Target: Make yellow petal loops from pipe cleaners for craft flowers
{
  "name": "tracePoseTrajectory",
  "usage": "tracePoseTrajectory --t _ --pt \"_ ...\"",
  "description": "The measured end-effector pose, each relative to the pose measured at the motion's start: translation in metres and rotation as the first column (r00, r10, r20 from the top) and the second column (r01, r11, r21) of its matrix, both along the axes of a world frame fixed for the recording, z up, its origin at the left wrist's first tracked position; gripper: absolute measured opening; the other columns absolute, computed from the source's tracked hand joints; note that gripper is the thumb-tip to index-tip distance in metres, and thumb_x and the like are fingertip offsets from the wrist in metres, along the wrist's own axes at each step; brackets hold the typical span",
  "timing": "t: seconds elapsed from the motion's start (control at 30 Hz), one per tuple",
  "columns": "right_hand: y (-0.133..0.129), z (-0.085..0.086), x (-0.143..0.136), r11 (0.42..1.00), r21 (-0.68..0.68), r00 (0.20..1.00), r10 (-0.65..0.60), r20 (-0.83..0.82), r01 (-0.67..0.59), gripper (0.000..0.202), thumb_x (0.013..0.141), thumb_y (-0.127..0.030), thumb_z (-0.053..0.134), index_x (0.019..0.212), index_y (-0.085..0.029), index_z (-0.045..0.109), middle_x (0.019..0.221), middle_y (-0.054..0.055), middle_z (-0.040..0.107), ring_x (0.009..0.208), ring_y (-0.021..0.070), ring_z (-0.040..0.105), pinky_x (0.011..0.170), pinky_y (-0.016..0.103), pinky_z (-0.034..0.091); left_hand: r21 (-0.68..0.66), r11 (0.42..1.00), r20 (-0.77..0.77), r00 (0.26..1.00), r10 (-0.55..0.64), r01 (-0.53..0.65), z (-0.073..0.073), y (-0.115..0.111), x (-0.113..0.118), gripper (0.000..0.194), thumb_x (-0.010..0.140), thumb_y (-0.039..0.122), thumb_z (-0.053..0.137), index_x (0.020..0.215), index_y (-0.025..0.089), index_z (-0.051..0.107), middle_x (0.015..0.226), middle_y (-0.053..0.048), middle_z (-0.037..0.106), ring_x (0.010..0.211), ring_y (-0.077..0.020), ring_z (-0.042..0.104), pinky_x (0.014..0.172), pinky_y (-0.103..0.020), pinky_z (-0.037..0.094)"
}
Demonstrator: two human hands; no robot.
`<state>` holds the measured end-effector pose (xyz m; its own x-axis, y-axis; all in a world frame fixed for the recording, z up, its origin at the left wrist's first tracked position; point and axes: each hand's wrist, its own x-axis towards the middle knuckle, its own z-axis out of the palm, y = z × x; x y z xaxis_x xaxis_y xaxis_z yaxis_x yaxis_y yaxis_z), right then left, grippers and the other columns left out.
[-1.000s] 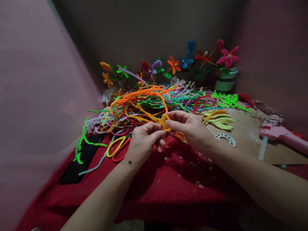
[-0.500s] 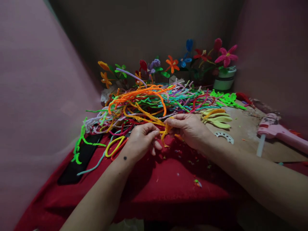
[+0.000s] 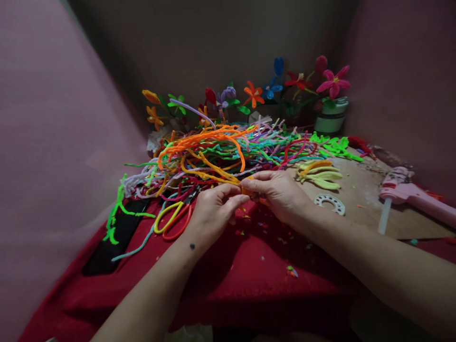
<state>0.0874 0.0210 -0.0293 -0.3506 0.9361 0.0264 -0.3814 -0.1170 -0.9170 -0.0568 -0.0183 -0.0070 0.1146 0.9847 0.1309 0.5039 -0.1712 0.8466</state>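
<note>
The left hand (image 3: 213,209) and right hand (image 3: 281,192) are pinching a yellow stem (image 3: 246,191) between narrowed fingers (image 3: 237,203). They are holding it above the bench (image 3: 252,275), just before the heap (image 3: 210,142). Scissors (image 3: 182,204) are lying beside the left hand; a glue gun (image 3: 402,191) is resting farther right.

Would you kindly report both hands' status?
Left hand and right hand pinching yellow-orange fuzzy piece, mostly hidden. Scissors beside left hand. Stem pile just beyond.
</note>
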Motion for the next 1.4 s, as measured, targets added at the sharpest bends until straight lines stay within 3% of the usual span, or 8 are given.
tracePoseTrajectory --t 0.3,0.53,0.63,0.73,0.9,1.07,1.2,1.4 --pt "0.002 -0.003 -0.002 0.995 -0.088 0.994 0.032 -0.105 -0.042 0.019 0.059 -0.027 0.075 0.054 -0.014 0.061 0.053 -0.002 0.056 0.049 0.0076 0.045 0.049 0.023 0.033 0.162 0.973 -0.223 0.967 -0.126 0.164 -0.002 0.001 -0.004 0.021 0.077 0.027 0.056 0.059 0.016 0.057 0.055 0.003 0.047 0.053 -0.0081 0.040 0.054 -0.020 0.033" --pt "-0.001 -0.004 -0.004 0.987 -0.026 0.985 0.155 -0.071 -0.158 0.021 0.063 -0.032 0.072 0.067 -0.013 0.065 0.061 0.000 0.058 0.054 0.0087 0.048 0.056 0.025 0.036 -0.028 0.999 0.020 0.999 -0.036 0.037 0.003 0.002 -0.006 0.021 0.076 0.029 0.056 0.061 0.015 0.055 0.047 0.006 0.044 0.044 -0.0067 0.036 0.046 -0.020 0.031" --pt "-0.005 0.001 -0.003 0.995 0.039 0.994 0.084 0.071 -0.087 0.020 0.067 -0.031 0.069 0.063 -0.013 0.064 0.057 -0.001 0.056 0.051 0.0080 0.046 0.054 0.024 0.034 0.014 1.000 -0.004 1.000 0.027 -0.027 0.004 0.007 -0.011 0.018 0.068 0.031 0.066 0.063 0.014 0.060 0.056 0.002 0.055 0.052 -0.0088 0.046 0.051 -0.020 0.036" --pt "-0.010 0.009 -0.003 0.995 0.087 0.978 0.031 0.207 -0.050 0.021 0.070 -0.031 0.065 0.061 -0.013 0.062 0.054 -0.002 0.054 0.048 0.0072 0.043 0.051 0.024 0.032 0.065 0.994 0.171 0.982 0.074 -0.086 0.006 0.010 -0.017 0.020 0.066 0.030 0.069 0.080 0.016 0.065 0.070 0.001 0.061 0.058 -0.0087 0.049 0.054 -0.019 0.038" --pt "-0.015 0.015 -0.003 0.983 0.075 0.949 0.139 0.284 -0.166 0.022 0.069 -0.034 0.065 0.064 -0.012 0.063 0.057 -0.001 0.055 0.051 0.0073 0.041 0.052 0.024 0.029 -0.177 0.977 0.498 0.867 -0.019 0.122 0.004 0.011 -0.021 0.019 0.070 0.027 0.067 0.084 0.014 0.067 0.067 0.000 0.059 0.051 -0.0052 0.045 0.050 -0.018 0.035" --pt "-0.016 0.016 -0.002 0.976 0.056 0.929 0.183 0.320 -0.212 0.027 0.068 -0.036 0.065 0.057 -0.012 0.060 0.052 -0.003 0.049 0.049 0.0063 0.035 0.051 0.025 0.025 -0.206 0.976 0.550 0.833 0.058 0.068 0.004 0.010 -0.016 0.015 0.066 0.025 0.070 0.066 0.012 0.063 0.053 0.003 0.053 0.045 -0.0034 0.042 0.045 -0.016 0.031" --pt "-0.015 0.014 -0.002 0.975 0.028 0.930 0.203 0.307 -0.222 0.027 0.066 -0.032 0.066 0.049 -0.013 0.055 0.046 -0.005 0.043 0.047 0.0056 0.032 0.050 0.025 0.023 -0.141 0.989 0.484 0.870 0.097 -0.031 0.000 0.005 -0.009 0.015 0.070 0.027 0.067 0.067 0.013 0.061 0.050 0.003 0.052 0.044 -0.0046 0.042 0.044 -0.016 0.033" --pt "-0.014 0.013 -0.004 0.980 0.013 0.929 0.184 0.321 -0.198 0.017 0.064 -0.025 0.062 0.052 -0.013 0.058 0.047 -0.004 0.046 0.046 0.0059 0.035 0.049 0.025 0.024 0.227 0.938 0.163 0.960 0.229 -0.262 -0.005 -0.002 0.000 0.009 0.073 0.024 0.061 0.070 0.016 0.064 0.065 0.001 0.060 0.057 -0.0074 0.049 0.053 -0.018 0.040"
